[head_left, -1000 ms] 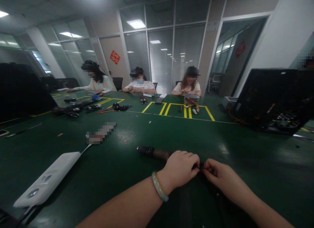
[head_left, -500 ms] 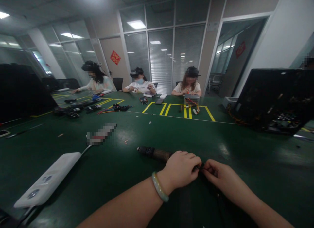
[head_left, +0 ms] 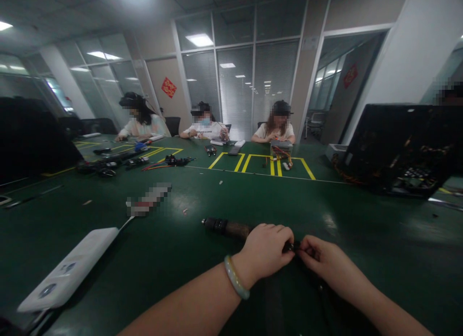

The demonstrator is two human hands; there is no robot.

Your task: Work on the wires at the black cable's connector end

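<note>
A dark pole-like tube (head_left: 237, 229) lies on the green table, with a brownish textured sleeve, black ringed collars and a small metal tip at its left end. My left hand (head_left: 267, 249), with a pale green bangle (head_left: 236, 278) on the wrist, is closed over the tube's right part. Close beside it, my right hand (head_left: 323, 256) pinches something small and dark at the tube's right end; the fingers cover most of it. A small shiny spot shows between the two hands. Below the right hand a dark strip runs toward me, too dim to make out.
A white power strip (head_left: 72, 268) lies at left, its cable leading to a blurred-out flat object (head_left: 149, 200). Black parts and wires (head_left: 171, 161) lie farther back. A black computer case (head_left: 398, 150) stands at right, a dark panel (head_left: 32, 138) at left. Three people sit opposite.
The view has shifted slightly. My hands keep nearly the same hold, and a little more of the shiny spot between them now shows.
</note>
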